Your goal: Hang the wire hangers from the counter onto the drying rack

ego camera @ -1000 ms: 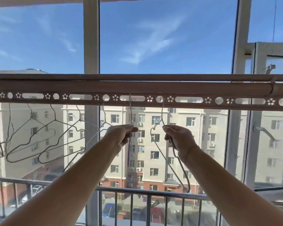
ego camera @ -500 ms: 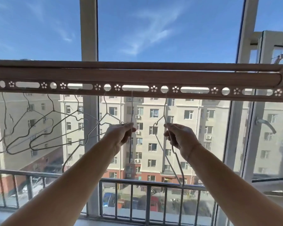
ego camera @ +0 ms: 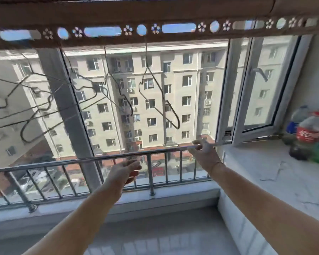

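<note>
Empty now, the left hand [ego camera: 124,171] hangs loosely open, fingers half curled, in front of the balcony railing [ego camera: 66,161]. Nothing can be made out in the right hand [ego camera: 203,153], which is relaxed and open with its back to the camera near the railing's top bar, beside the pale stone counter [ego camera: 276,173]. Above, two wire hangers [ego camera: 156,96] hang by their hooks from the punched holes of the drying rack [ego camera: 118,19], with several more hangers [ego camera: 35,107] bunched at the left. Blurred drink bottles [ego camera: 307,133] stand on the counter; no hanger is visible there in this view. Judging from this, the next step is to turn toward the counter and check for remaining hangers; each is best lifted by its neck, hook turned forward, and threaded cleanly through a free hole.
</note>
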A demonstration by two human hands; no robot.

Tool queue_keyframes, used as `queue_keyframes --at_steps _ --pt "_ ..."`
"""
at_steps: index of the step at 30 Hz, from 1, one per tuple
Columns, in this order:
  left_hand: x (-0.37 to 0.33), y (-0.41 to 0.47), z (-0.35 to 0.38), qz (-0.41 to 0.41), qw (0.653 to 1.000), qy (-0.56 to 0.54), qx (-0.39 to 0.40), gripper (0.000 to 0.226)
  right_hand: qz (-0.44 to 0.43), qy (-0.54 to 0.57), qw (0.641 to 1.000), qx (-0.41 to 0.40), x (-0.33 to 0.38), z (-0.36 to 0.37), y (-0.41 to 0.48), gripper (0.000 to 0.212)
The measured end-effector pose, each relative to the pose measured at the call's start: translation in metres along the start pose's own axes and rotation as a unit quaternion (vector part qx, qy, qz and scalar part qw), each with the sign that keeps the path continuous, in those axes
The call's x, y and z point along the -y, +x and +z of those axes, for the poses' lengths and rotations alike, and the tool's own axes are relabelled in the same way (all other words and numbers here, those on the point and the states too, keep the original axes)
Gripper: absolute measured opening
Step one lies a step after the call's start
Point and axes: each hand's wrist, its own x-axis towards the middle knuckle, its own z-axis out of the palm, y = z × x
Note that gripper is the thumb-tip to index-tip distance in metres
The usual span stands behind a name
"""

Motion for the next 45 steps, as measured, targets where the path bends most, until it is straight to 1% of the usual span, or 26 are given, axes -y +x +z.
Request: queue_keyframes --at_steps 3,10,15,18,23,26,29,34,40,45 --pt "0.035 -0.004 0.042 -0.015 0.998 0.031 0.055 0.017 0.052 -0.053 0.997 -0.027 -0.045 -0.025 -0.019 0.042" --pt "0.095 -0.015 0.161 -0.054 0.979 0.09 0.176 0.016 0.168 -0.084 0.978 -0.091 -0.146 -0.109 -0.075 0.048" --pt "0.114 -0.032 0.253 -0.058 0.96 0.11 0.251 0.015 0.247 -0.1 0.955 -0.132 -0.213 -0.185 -0.113 0.048" --pt "0.117 -0.04 0.306 -0.067 0.951 0.118 0.278 0.012 0.284 -0.114 0.938 -0.161 -0.25 -0.232 -0.129 0.047" --pt "0.123 -0.04 0.39 -0.078 0.945 0.126 0.29 0.015 0.335 -0.13 0.914 -0.19 -0.308 -0.304 -0.143 0.046" --pt "0.132 -0.036 0.431 -0.086 0.946 0.133 0.284 0.018 0.342 -0.145 0.907 -0.197 -0.335 -0.338 -0.141 0.043" --pt "0.142 -0.026 0.464 -0.1 0.949 0.131 0.27 0.013 0.343 -0.149 0.906 -0.199 -0.354 -0.363 -0.133 0.037" --pt "0.156 -0.005 0.511 -0.123 0.95 0.136 0.254 0.007 0.357 -0.136 0.902 -0.203 -0.384 -0.386 -0.114 0.028" --pt "0.172 0.039 0.571 -0.156 0.945 0.149 0.246 0.013 0.38 -0.132 0.895 -0.196 -0.421 -0.395 -0.082 0.019" --pt "0.185 0.086 0.628 -0.206 0.937 0.156 0.235 0.017 0.414 -0.119 0.882 -0.19 -0.45 -0.398 -0.054 0.016"
